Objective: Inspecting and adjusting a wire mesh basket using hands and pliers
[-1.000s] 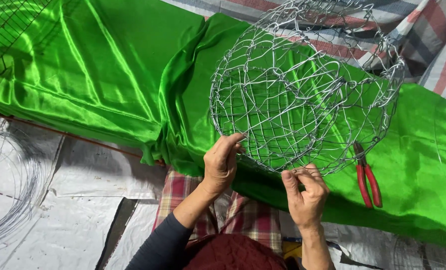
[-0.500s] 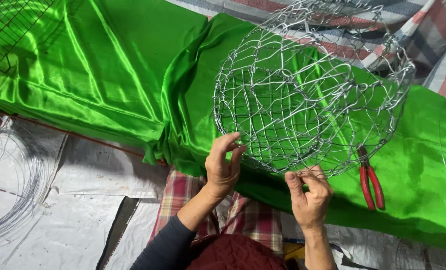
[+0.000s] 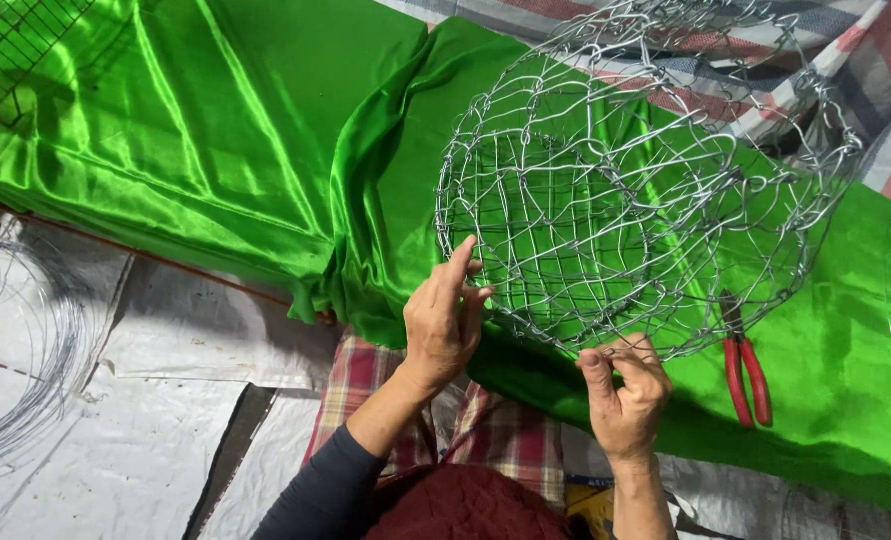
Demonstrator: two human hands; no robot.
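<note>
A round frame of silver wire mesh (image 3: 625,190), shaped like a ball, rests over shiny green satin cloth (image 3: 215,150). My left hand (image 3: 443,320) grips the frame's near left edge, fingers spread against the wires. My right hand (image 3: 623,385) pinches a wire at the bottom rim of the frame with thumb and fingertips. Both forearms reach up from the bottom of the view; the left one wears a dark sleeve.
Red-handled pliers (image 3: 745,365) lie on the green cloth right of my right hand. A coil of thin wire (image 3: 25,360) lies on white sheeting at the left. Black wire grid (image 3: 15,50) sits top left. Plaid cloth (image 3: 485,430) covers my lap; striped tarp lies behind.
The wire frame has shifted a little to the right and turned. My left hand slid along its edge and my right hand moved right along the bottom rim.
</note>
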